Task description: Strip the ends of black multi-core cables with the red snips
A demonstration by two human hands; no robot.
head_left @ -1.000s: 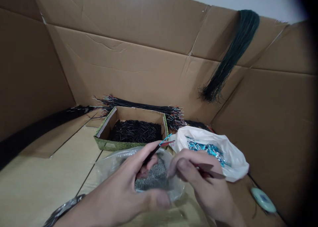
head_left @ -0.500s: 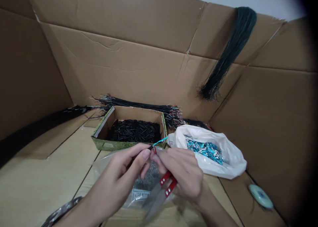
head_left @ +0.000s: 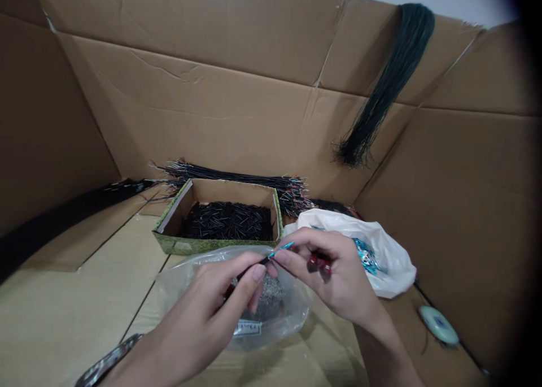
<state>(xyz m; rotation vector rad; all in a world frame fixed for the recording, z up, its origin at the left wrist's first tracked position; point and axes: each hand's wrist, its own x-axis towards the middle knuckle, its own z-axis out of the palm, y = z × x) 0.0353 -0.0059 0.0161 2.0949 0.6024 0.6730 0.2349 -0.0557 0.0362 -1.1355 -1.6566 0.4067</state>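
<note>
Between thumb and fingers, my left hand (head_left: 220, 302) pinches a thin black cable (head_left: 264, 260). A blue wire piece (head_left: 284, 248) sticks out at the cable's end, where the fingertips of my right hand (head_left: 328, 262) grip it. Tucked in my right palm are red-handled snips (head_left: 319, 262), their blades hidden. Below both hands lies a clear plastic bag (head_left: 292, 313) with small grey pieces inside. Just beyond them stands a green-edged box (head_left: 212, 246) holding many short black tubes (head_left: 231, 221).
A white bag (head_left: 393, 262) of blue and silver pieces sits to the right. Behind the box lies a bundle of black cables (head_left: 237, 176). Dark strands (head_left: 393, 82) hang over the cardboard wall (head_left: 203, 93). A pale green oval object (head_left: 439, 325) is at right.
My right hand has turned and shifted right, and the snips, whose blades pointed down before, are now mostly hidden in its palm. Its fingertips are now at the blue wire.
</note>
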